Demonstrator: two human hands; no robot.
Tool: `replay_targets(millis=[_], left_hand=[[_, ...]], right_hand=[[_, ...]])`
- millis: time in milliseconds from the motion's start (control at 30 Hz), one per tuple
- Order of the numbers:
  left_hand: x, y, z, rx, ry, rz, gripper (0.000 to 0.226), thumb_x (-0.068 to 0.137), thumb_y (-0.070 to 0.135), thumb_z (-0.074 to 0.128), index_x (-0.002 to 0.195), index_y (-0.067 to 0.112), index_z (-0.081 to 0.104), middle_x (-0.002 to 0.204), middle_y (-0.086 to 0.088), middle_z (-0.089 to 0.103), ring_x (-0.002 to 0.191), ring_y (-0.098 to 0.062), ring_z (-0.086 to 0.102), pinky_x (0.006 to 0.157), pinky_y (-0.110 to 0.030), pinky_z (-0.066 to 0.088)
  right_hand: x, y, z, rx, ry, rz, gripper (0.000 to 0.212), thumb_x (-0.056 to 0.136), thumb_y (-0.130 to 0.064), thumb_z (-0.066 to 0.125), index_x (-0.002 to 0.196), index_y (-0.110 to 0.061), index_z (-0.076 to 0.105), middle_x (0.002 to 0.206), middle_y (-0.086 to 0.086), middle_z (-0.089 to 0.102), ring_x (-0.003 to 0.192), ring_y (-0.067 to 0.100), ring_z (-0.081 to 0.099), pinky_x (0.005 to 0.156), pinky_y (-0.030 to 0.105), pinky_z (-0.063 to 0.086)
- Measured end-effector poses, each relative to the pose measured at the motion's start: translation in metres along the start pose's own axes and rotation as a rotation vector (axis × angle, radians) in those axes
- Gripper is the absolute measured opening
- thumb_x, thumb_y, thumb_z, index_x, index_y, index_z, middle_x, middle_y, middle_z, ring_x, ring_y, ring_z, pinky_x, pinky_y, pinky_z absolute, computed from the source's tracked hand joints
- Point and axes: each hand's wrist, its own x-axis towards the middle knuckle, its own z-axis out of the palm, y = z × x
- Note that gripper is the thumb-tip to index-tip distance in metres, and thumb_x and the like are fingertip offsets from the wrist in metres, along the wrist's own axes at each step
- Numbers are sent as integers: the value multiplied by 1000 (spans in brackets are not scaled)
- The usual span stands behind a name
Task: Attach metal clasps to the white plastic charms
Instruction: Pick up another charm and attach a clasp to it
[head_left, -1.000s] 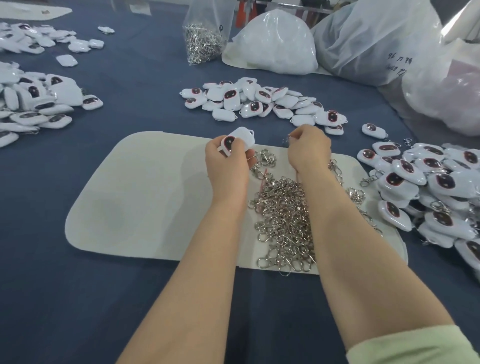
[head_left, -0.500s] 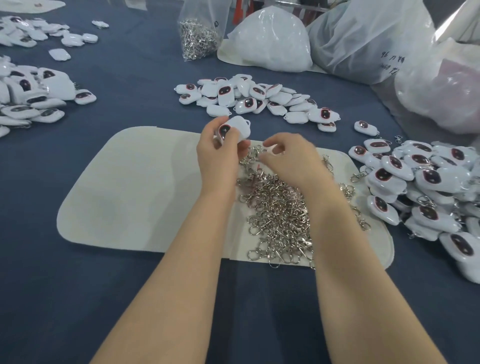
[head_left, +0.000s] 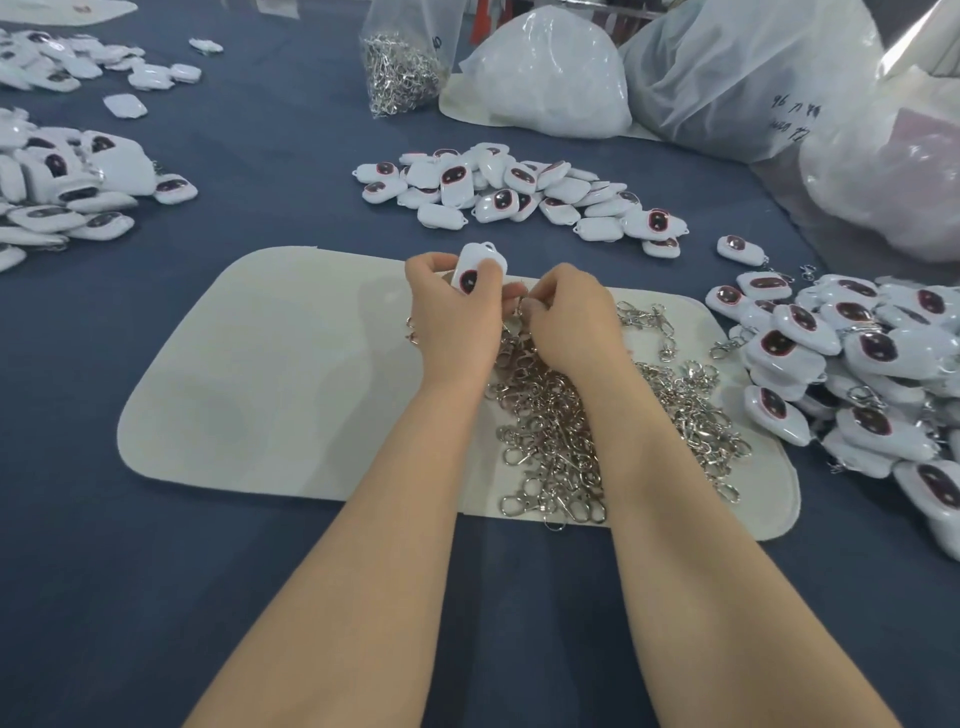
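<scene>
One charm (head_left: 478, 267) in left hand (head_left: 452, 317), clasp (head_left: 515, 307) in right hand (head_left: 576, 317), mat (head_left: 260, 389)'s far edge.

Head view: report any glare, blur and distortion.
Head view: even light, faint shadows; glare on the plastic bags and glossy charms; wide-angle bowing curves the mat edge; the clasp in the right hand is soft, small.

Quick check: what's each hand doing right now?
Left hand: grips a white charm, held up above the mat.
Right hand: fingertips pinch what looks like a metal clasp, close to the charm.
</scene>
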Motion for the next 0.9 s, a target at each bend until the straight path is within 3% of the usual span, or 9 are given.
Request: replay_targets(millis=[100,167,300,367,433,467,600,733,900], left_hand=[[0,1,-1,15,-18,44,23,92,4,46,110,18,43,91,-5,57,59,-10,69,64,-23,56],[-1,2,-1,78,-15,86,28,94,5,42,114,22,50,90,2,55,63,-9,69,65,-22,55],[1,0,-1,287,2,163,24,95,8,43,99,21,62,109,-8,60,85,-18,67,89,-40,52],[1,0,-1,338,-2,182,18,93,11,49,97,19,65,113,-8,55,86,-15,61,92,-31,49],[0,0,-1,380,0,207,14,91,13,55,99,18,66,110,-2,49,75,-3,53,80,-4,40],[0,-1,-1,400,1,217,13,90,14,57,99,18,66,109,0,46,71,1,50,73,2,35],[-1,-3,0,408,-25,239,12,89,15,61,100,16,66,113,-2,45,66,18,49,65,5,33],[-2,-5,1,421,-75,280,9,88,14,64,96,13,68,114,-7,45,65,25,48,65,4,34],[1,-7,0,524,-78,305,6,90,14,61,85,17,62,115,-10,51,68,22,47,66,5,31]], right_hand=[[2,3,-7,231,58,39,2,94,-19,52,92,-19,53,97,-3,58,89,16,54,73,26,37],[3,4,-11,386,82,67,3,93,-20,55,92,-17,56,92,0,62,89,17,61,73,29,44],[3,3,-14,501,47,49,6,91,-17,57,86,-19,57,81,-1,66,81,16,68,78,35,53],[3,3,-15,485,34,21,7,91,-16,57,85,-19,57,82,0,67,81,16,67,82,38,54],[4,1,-17,482,41,-1,6,90,-16,57,85,-19,57,83,1,67,84,18,66,85,41,54],[4,0,-19,497,40,-9,8,91,-16,57,84,-20,57,81,0,66,81,17,66,84,40,54],[3,-4,-24,589,18,-37,16,91,-12,57,79,-23,55,73,-4,66,68,8,64,80,37,55],[1,-8,-28,545,7,-94,16,89,-7,57,82,-21,60,83,4,67,83,18,66,86,36,54],[-1,-15,-29,425,0,-171,15,89,-5,57,87,-18,65,81,-2,66,77,9,63,76,15,50]])
